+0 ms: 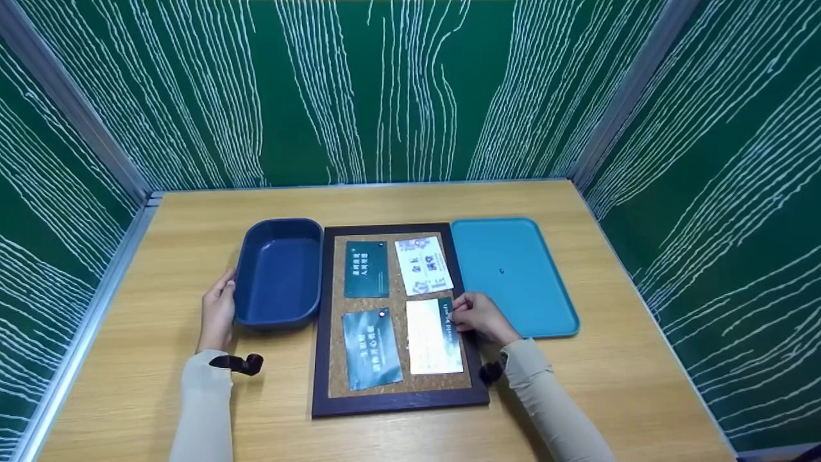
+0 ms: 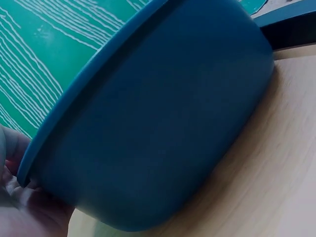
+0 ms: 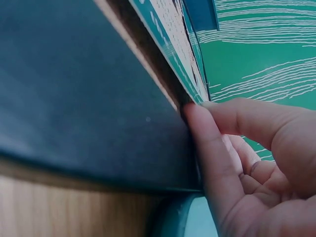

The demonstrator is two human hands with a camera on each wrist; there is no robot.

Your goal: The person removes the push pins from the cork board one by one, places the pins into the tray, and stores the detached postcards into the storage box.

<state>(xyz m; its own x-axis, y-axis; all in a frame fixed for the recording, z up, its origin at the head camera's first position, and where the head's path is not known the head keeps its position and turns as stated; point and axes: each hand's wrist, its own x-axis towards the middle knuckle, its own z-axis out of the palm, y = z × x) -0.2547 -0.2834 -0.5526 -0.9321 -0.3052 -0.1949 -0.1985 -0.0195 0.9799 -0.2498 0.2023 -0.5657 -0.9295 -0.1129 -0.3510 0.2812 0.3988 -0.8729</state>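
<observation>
Here's the board (image 1: 400, 403), card (image 1: 425, 343) on its near right quarter, long axis running away, green strip (image 1: 444, 308) rightward, fine print blurred; the right grip (image 1: 482, 316) pinches that edge. The left grip (image 1: 218, 312), cropped in its wrist view, pinches the bin (image 1: 277, 282) rim.

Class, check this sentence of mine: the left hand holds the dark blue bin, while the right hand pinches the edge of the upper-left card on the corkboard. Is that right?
Not quite: the card is wrong. The head view shows the right hand pinching the edge of the lower-right card on the corkboard. The left hand does hold the dark blue bin.
</observation>
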